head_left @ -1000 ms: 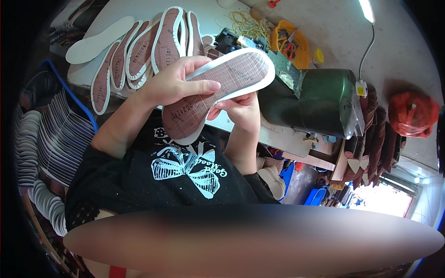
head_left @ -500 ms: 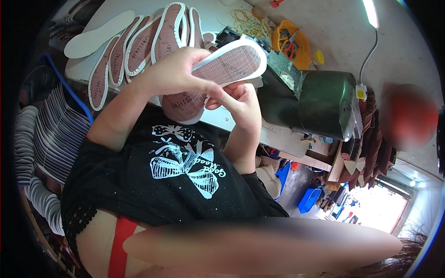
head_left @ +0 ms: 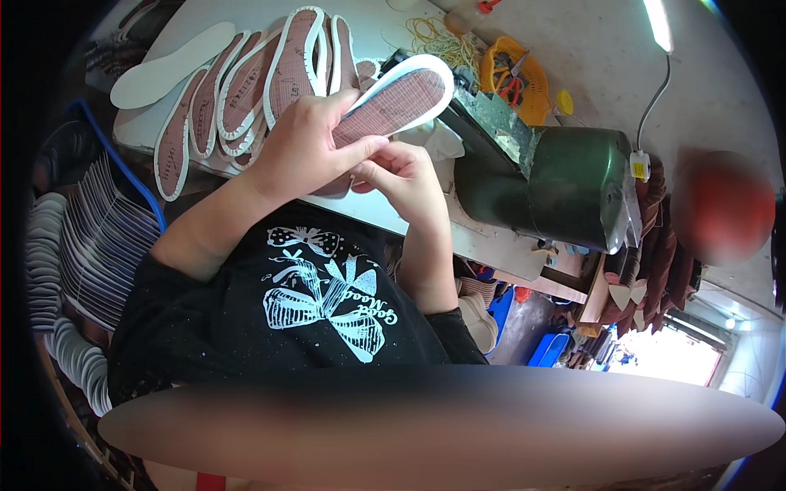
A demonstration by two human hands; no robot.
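Observation:
My left hand [head_left: 311,139] is wrapped round the middle of a shoe insole [head_left: 397,102], its thumb across the lower edge. The insole has a brownish-red checked face and a white rim; its rounded end points up and right. My right hand [head_left: 407,182] pinches at the insole's near edge, beside the left thumb. What lies right between those fingertips is partly hidden. Past my left hand, several similar insoles [head_left: 292,74] with white edges overlap on the white table [head_left: 184,41]. A plain white insole [head_left: 172,65] rests to their left.
A dark green machine [head_left: 573,188] stands right of my hands. Behind it are a yellow basket [head_left: 536,82] with tools and a tangle of yellowish cord [head_left: 442,41]. Stacked pale insoles [head_left: 98,237] fill the left side. Blue bins [head_left: 548,349] sit on the floor at right.
Both hands and the held insole have shifted slightly left. The right fingers have drawn in closer to the left thumb, and the insole's lower end shows less.

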